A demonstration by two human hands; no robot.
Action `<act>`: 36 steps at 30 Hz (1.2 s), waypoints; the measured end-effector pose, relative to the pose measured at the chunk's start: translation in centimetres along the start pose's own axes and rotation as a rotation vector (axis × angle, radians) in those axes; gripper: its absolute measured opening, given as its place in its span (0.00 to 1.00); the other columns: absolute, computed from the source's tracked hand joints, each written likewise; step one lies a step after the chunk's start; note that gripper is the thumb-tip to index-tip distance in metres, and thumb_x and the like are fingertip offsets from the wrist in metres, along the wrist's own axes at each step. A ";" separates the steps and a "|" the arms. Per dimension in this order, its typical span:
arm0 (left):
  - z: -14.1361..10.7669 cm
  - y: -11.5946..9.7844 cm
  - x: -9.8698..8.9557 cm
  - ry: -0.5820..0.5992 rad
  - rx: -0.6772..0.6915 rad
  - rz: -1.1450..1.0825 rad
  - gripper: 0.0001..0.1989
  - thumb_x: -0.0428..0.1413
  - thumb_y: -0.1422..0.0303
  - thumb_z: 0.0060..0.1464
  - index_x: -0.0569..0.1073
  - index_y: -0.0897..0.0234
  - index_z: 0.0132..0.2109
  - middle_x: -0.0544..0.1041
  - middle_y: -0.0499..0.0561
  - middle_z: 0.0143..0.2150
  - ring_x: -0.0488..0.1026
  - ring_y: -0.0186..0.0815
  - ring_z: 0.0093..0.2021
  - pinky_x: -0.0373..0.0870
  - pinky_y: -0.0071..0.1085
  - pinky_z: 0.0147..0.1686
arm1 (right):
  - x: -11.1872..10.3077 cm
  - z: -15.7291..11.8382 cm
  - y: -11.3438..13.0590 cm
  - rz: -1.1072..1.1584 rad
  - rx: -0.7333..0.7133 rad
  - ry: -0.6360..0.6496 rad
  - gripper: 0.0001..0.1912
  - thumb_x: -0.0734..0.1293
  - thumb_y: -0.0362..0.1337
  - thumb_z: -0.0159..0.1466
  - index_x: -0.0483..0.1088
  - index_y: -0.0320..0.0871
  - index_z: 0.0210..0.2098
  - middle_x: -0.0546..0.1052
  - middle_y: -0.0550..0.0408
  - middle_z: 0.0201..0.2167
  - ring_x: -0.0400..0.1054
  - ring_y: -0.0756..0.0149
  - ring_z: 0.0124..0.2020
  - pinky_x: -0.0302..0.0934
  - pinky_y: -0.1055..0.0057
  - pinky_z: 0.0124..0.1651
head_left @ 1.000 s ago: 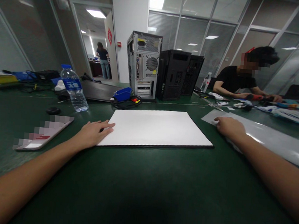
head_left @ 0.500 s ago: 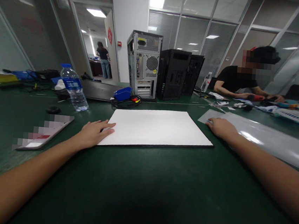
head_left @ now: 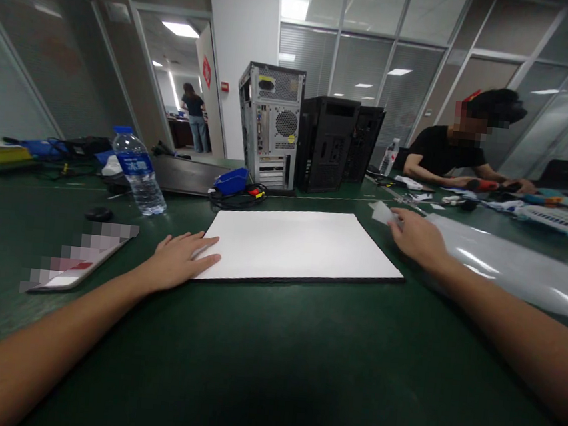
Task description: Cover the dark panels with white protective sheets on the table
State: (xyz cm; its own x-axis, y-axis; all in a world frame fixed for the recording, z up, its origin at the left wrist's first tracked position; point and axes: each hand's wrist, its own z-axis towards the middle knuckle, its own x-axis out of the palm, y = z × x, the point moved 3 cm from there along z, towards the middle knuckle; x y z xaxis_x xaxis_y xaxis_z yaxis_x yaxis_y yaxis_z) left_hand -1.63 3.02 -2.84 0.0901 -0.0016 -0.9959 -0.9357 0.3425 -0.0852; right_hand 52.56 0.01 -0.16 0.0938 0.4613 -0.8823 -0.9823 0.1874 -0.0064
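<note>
A flat white panel [head_left: 301,248] with thin black edges, like a screen backlight, lies on the green table in front of me. My left hand [head_left: 182,257] rests on its left edge, thumb and forefinger spread over the white surface. To the right of the panel, my right hand [head_left: 417,236] pinches the near-left end of a clear, glossy plastic sheet [head_left: 504,268]. A corner of that sheet tilts up beyond my fingertips; the rest lies along the table under and behind my forearm.
A tilted water bottle [head_left: 140,172], a pale flat device [head_left: 78,263] and a black round object [head_left: 99,214] are at the left. Computer cases [head_left: 272,128] stand behind the panel, near a blue object [head_left: 231,181] with cables. A person [head_left: 448,152] works across the table at right.
My right hand has gripped the plastic sheet's end and raised its corner slightly off the table. My left hand stays on the panel, shifted slightly. The view has moved a little.
</note>
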 end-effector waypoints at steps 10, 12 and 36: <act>0.0 0.0 0.0 0.022 -0.007 0.017 0.40 0.38 0.39 0.59 0.59 0.54 0.70 0.56 0.60 0.72 0.53 0.57 0.71 0.46 0.60 0.65 | -2.6 -1.4 6.4 0.466 -0.372 0.184 0.27 0.58 0.55 0.67 0.71 0.47 0.56 0.79 0.50 0.45 0.72 0.61 0.39 0.67 0.63 0.44; 0.1 0.1 0.1 0.016 -0.001 0.019 0.40 0.38 0.38 0.59 0.59 0.54 0.70 0.57 0.60 0.72 0.53 0.57 0.70 0.47 0.60 0.65 | -2.1 -1.0 5.3 0.311 -0.311 0.160 0.28 0.57 0.55 0.67 0.71 0.46 0.57 0.78 0.47 0.48 0.72 0.56 0.43 0.66 0.58 0.47; 0.0 -0.1 -0.1 0.026 -0.003 -0.014 0.40 0.38 0.38 0.59 0.59 0.54 0.70 0.56 0.60 0.73 0.52 0.56 0.71 0.44 0.61 0.65 | 1.0 -0.7 2.3 -0.015 -0.173 0.224 0.27 0.56 0.55 0.65 0.79 0.45 0.44 0.80 0.43 0.41 0.73 0.49 0.40 0.64 0.57 0.39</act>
State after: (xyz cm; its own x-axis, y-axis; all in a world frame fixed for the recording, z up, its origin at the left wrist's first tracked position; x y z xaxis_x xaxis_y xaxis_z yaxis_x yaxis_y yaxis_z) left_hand -1.53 2.95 -2.75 0.0940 -0.0307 -0.9951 -0.9356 0.3390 -0.0988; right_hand 50.31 0.29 -1.36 0.0891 0.2528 -0.9634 -0.9960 0.0333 -0.0834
